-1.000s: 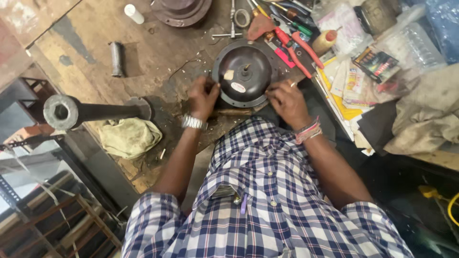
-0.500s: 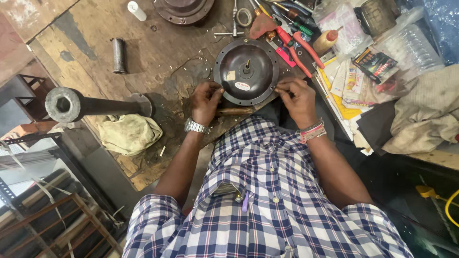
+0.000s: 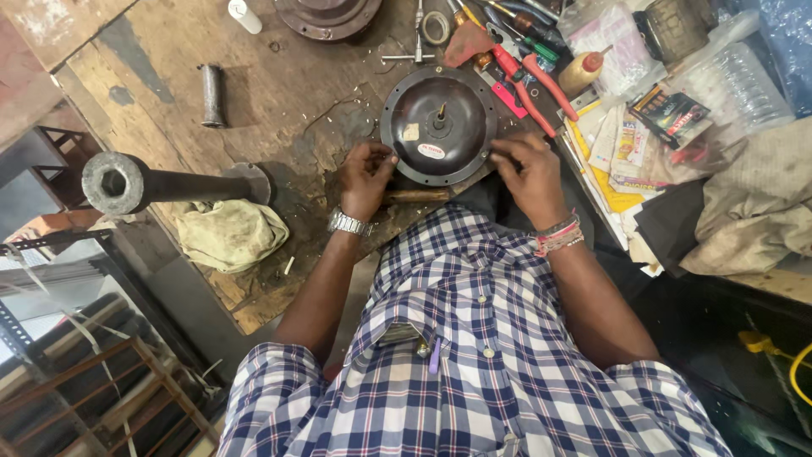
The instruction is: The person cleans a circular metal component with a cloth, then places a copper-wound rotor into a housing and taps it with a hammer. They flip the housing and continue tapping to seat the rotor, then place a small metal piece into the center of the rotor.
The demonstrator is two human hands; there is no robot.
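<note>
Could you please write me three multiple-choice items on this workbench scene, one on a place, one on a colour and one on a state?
1. Where does the crumpled cloth lie?
A. on the round motor cover
B. on the bench edge, to the person's left, below the metal pipe
C. on the papers at the right

2. What colour are the handles of the pliers beside the cover?
A. red
B. green
C. white

3. How do the hands meet the round motor cover?
A. both rest away from it
B. only one touches it
C. left hand and right hand each hold its rim on opposite sides

Answers: 1 B, the cloth sits under the pipe near the bench edge. 2 A, the handles show red. 3 C, fingers of both hands lie on the rim.
</note>
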